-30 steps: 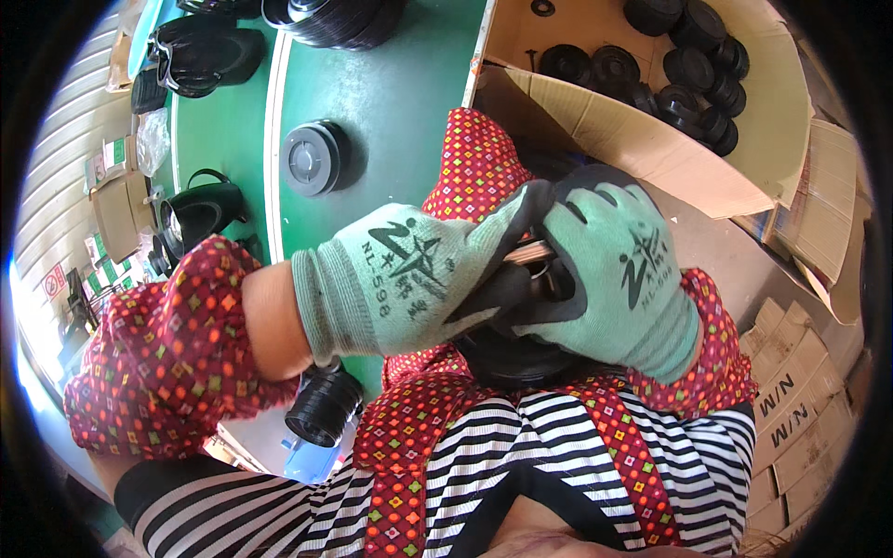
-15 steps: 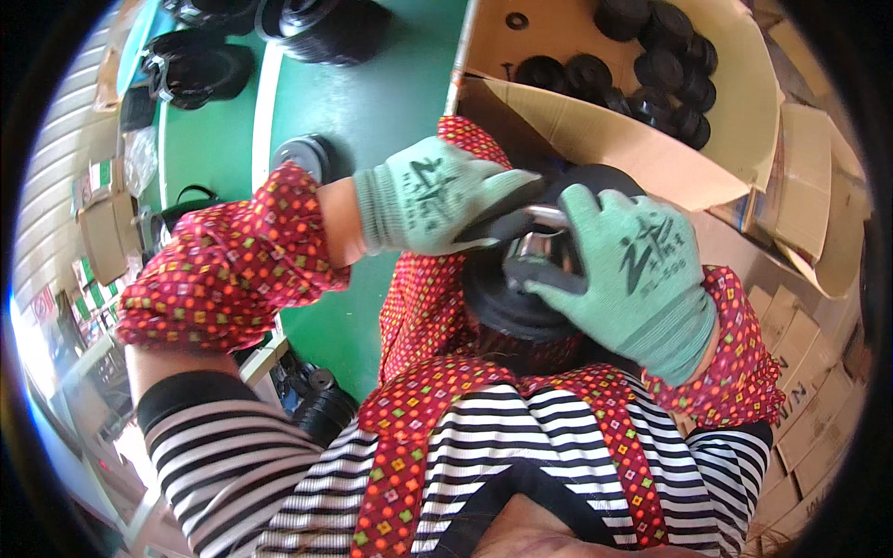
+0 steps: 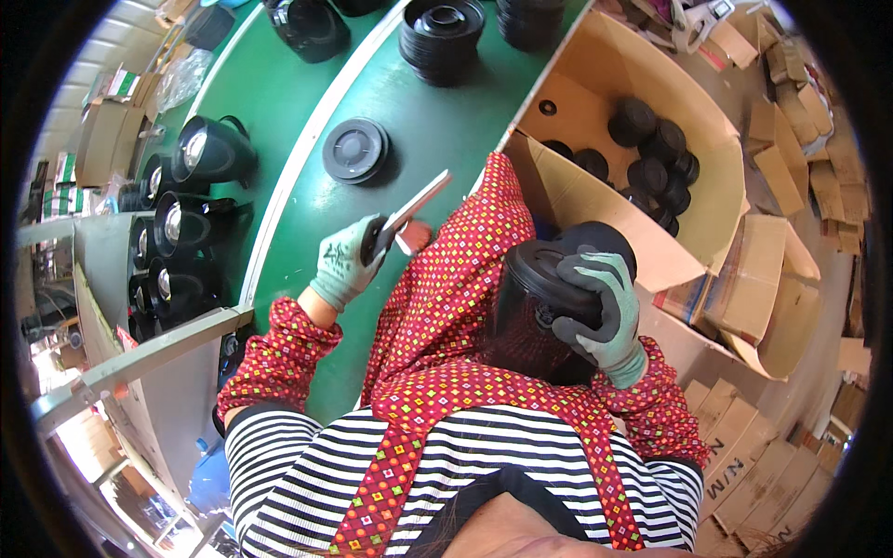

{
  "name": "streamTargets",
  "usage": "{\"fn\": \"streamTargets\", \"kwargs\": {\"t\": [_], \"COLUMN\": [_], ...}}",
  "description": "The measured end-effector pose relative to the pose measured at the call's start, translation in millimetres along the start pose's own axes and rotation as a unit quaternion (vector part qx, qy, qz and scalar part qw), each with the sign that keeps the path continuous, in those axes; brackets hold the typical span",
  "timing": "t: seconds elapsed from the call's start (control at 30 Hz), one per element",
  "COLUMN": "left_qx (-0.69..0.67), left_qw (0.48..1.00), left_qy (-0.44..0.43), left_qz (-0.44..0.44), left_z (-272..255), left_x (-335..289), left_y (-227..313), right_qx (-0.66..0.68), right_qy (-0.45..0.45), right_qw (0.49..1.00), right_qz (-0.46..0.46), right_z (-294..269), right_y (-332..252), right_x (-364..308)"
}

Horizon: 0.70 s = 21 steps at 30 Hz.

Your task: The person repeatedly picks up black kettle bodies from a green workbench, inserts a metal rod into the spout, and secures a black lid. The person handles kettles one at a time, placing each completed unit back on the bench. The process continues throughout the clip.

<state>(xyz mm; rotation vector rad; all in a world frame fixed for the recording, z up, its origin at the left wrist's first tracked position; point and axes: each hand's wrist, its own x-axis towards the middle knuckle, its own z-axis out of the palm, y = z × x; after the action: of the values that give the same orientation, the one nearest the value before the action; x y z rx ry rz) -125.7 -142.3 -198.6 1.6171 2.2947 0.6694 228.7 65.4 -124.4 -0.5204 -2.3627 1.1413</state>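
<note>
In my lap a glossy black cylindrical container [image 3: 521, 321] stands slightly tilted, topped by a round black lid [image 3: 539, 274]. My right hand [image 3: 605, 312], in a green glove with dark fingers, is closed round the lid's right edge. Over the green table, my gloved left hand [image 3: 352, 260] grips a flat, pale metallic bar-like tool [image 3: 419, 200], well apart from the container. I cannot make out the tool's exact kind. Behind the container shows another round black piece [image 3: 609, 244], partly hidden.
On the green table [image 3: 307, 316] are a round black lid [image 3: 355, 151] and a stack of black lids [image 3: 442, 37]. Several black jugs [image 3: 214, 153] stand farther left. An open cardboard box [image 3: 688, 84] at right holds black round parts. Flattened cartons [image 3: 744, 456] lie lower right.
My left hand has moved left, away from the black container, with the tool. My right hand has shifted onto the lid's edge. The view has turned, showing more of the table.
</note>
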Motion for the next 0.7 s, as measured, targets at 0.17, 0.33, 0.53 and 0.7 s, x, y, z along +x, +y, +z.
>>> {"fn": "streamTargets", "kwargs": {"t": [0.17, 0.33, 0.53, 0.7], "left_qx": [0.002, -0.325, -0.333, -0.316], "left_qw": [0.999, 0.943, 0.931, 0.904], "left_qy": [-0.003, -0.016, 0.100, 0.274], "left_qz": [-0.051, 0.069, 0.106, -0.088], "left_z": [-1, -38, -82, -108], "left_x": [-39, -33, -30, 20], "left_y": [8, 65, 59, -14], "right_qx": [0.065, 0.287, 0.656, 0.313], "right_qy": [0.093, 0.234, 0.014, 0.058], "right_qw": [0.994, 0.922, 0.713, 0.931], "right_qz": [-0.007, 0.114, 0.247, 0.179], "right_z": [0, -12, 80, 135], "right_y": [-4, -14, -24, 9], "right_x": [35, 111, 184, 167]}}
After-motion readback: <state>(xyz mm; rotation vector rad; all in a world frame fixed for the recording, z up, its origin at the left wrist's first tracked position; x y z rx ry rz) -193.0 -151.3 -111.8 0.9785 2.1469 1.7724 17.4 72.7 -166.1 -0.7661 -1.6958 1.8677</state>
